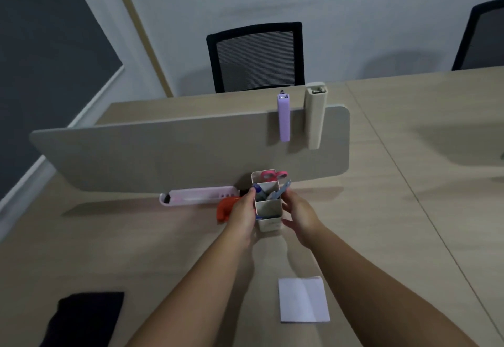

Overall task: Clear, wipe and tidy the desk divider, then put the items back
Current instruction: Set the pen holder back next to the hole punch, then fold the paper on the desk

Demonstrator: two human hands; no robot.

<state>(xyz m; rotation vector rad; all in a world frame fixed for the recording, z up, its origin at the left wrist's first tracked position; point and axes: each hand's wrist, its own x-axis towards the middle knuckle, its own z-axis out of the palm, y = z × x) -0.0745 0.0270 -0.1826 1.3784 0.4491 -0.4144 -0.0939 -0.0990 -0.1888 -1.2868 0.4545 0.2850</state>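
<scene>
A beige desk divider [163,153] stands across the wooden desk. A purple stapler [283,117] and a cream holder [315,116] hang over its top edge at the right. In front of it, my left hand [243,211] and my right hand [298,214] grip the two sides of a white stepped pen organizer [268,210]. Pink scissors [273,175], a blue pen and other stationery stick out of its compartments. A pink tray [199,196] lies at the divider's foot, left of the organizer. An orange object [225,209] sits partly hidden behind my left hand.
A folded white paper [303,299] lies on the desk near me. A black cloth [87,319] sits at the near left. Two black mesh chairs [257,57] stand behind the far side of the desk.
</scene>
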